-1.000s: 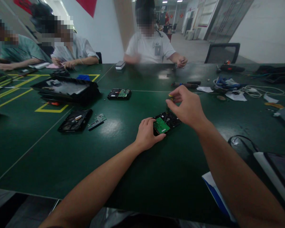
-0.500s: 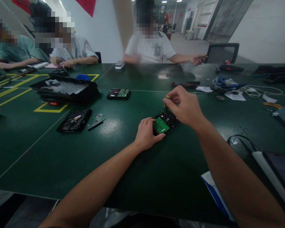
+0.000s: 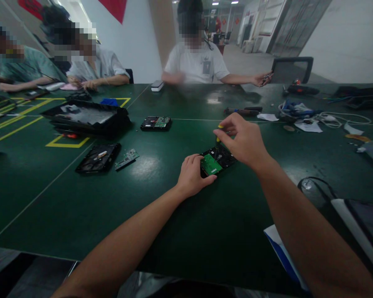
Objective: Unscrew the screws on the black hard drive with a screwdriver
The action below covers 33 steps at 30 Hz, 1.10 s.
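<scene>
A black hard drive (image 3: 221,157) with a green circuit board (image 3: 210,164) lies on the dark green table (image 3: 161,207) in front of me. My left hand (image 3: 192,176) grips the drive's near left edge, fingers curled round it. My right hand (image 3: 244,140) hovers just above the drive, its fingers pinched on a small screwdriver (image 3: 219,131) with a yellow top that points down at the drive.
A second drive (image 3: 156,122), an opened drive (image 3: 98,157) with a loose board (image 3: 127,158) and a black tray (image 3: 87,116) lie to the left. Cables (image 3: 301,111) and tools sit far right, a tablet (image 3: 360,223) near right. Three people sit across the table.
My hands have barely moved on the drive. The person opposite has stretched an arm out to the right along the table.
</scene>
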Tool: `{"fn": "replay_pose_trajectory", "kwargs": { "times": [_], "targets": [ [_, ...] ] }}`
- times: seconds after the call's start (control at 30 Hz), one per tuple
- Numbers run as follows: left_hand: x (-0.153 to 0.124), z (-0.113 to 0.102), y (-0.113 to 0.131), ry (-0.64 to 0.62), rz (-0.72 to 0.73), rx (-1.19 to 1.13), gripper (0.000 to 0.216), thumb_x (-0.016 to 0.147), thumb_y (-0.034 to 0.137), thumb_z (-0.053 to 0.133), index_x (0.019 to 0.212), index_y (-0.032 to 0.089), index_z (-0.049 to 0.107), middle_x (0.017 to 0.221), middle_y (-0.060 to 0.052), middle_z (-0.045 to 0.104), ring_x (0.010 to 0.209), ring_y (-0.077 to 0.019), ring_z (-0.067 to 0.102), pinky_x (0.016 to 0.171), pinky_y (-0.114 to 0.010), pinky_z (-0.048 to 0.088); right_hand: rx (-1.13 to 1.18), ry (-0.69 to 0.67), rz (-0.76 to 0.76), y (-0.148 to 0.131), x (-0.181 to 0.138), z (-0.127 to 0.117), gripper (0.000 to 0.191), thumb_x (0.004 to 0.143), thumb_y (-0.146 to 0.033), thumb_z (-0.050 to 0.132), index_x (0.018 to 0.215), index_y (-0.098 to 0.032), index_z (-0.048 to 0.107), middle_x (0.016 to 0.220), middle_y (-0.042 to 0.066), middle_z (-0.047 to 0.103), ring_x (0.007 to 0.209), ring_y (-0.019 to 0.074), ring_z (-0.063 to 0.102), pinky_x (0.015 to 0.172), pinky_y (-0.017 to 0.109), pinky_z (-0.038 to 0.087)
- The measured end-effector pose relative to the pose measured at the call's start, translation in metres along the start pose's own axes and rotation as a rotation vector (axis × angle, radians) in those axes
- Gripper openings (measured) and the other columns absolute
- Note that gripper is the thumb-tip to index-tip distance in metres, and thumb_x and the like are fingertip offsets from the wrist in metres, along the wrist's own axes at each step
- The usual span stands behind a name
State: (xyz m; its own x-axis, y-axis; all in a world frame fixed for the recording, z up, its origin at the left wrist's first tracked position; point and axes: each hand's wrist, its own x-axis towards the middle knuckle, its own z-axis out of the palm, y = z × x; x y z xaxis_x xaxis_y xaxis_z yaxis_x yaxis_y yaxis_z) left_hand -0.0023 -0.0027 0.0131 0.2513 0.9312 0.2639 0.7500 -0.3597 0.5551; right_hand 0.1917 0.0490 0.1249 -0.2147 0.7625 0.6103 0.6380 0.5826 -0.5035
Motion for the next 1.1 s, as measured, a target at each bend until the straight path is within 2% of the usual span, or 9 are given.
{"fn": "replay_pose_trajectory", "kwargs": {
  "times": [0.13,0.23,0.33,0.47,0.7,0.93,1.1],
  "targets": [
    [0.0000,-0.0003,0.0000,-0.007,-0.003,-0.005,0.072,0.084,0.052,0.082,0.140,0.015,0.056,0.149,-0.020,0.060,0.144,-0.0375,0.051,0.124,-0.056,0.043,-0.021,-0.017,-0.045,0.0001,0.0001,-0.0002,0.009,0.094,-0.032,0.067,0.100,-0.025,0.068,0.099,0.007,0.076,0.094,0.0275,0.072,0.086,0.045,0.058],
    [-0.0001,-0.0010,0.0013,-0.006,-0.010,0.001,0.071,0.084,0.052,0.082,0.140,0.017,0.057,0.149,-0.018,0.060,0.144,-0.0376,0.052,0.124,-0.057,0.043,-0.015,-0.003,-0.023,0.0006,-0.0002,-0.0006,0.011,0.091,-0.029,0.068,0.101,-0.024,0.068,0.101,0.008,0.077,0.094,0.0281,0.073,0.085,0.045,0.058],
    [-0.0003,-0.0015,0.0023,-0.004,-0.014,0.004,0.070,0.084,0.051,0.083,0.139,0.017,0.057,0.149,-0.018,0.060,0.144,-0.0375,0.052,0.124,-0.056,0.043,0.013,0.011,0.008,0.0015,0.0000,-0.0010,0.013,0.089,-0.031,0.072,0.100,-0.025,0.067,0.099,0.007,0.077,0.091,0.0278,0.073,0.083,0.045,0.059],
    [-0.0003,-0.0016,0.0022,-0.002,-0.013,-0.002,0.069,0.083,0.051,0.084,0.138,0.019,0.058,0.149,-0.017,0.060,0.144,-0.0376,0.052,0.124,-0.057,0.043,-0.015,0.004,-0.039,0.0030,0.0014,-0.0009,0.010,0.091,-0.033,0.071,0.097,-0.026,0.067,0.096,0.005,0.075,0.089,0.0269,0.072,0.085,0.046,0.059],
    [-0.0005,-0.0021,0.0023,-0.003,-0.008,0.006,0.071,0.084,0.052,0.082,0.139,0.014,0.057,0.148,-0.020,0.060,0.143,-0.0376,0.052,0.124,-0.055,0.043,-0.008,-0.010,-0.017,0.0018,0.0008,-0.0026,0.015,0.089,-0.029,0.070,0.102,-0.024,0.064,0.103,0.008,0.076,0.092,0.0275,0.072,0.084,0.045,0.058],
    [-0.0002,-0.0003,0.0007,0.005,-0.004,-0.005,0.069,0.083,0.051,0.083,0.138,0.019,0.057,0.147,-0.017,0.061,0.144,-0.0373,0.053,0.123,-0.058,0.044,-0.048,-0.026,-0.068,0.0028,0.0015,-0.0028,0.015,0.087,-0.028,0.072,0.101,-0.025,0.065,0.100,0.007,0.073,0.094,0.0276,0.070,0.089,0.046,0.057],
    [-0.0004,-0.0007,0.0014,0.008,-0.003,-0.010,0.071,0.083,0.051,0.083,0.138,0.015,0.058,0.147,-0.020,0.061,0.143,-0.0378,0.052,0.124,-0.056,0.044,-0.021,-0.007,-0.002,0.0019,-0.0001,-0.0017,0.018,0.087,-0.028,0.072,0.103,-0.025,0.064,0.100,0.007,0.074,0.091,0.0279,0.070,0.084,0.046,0.057]
  ]
}}
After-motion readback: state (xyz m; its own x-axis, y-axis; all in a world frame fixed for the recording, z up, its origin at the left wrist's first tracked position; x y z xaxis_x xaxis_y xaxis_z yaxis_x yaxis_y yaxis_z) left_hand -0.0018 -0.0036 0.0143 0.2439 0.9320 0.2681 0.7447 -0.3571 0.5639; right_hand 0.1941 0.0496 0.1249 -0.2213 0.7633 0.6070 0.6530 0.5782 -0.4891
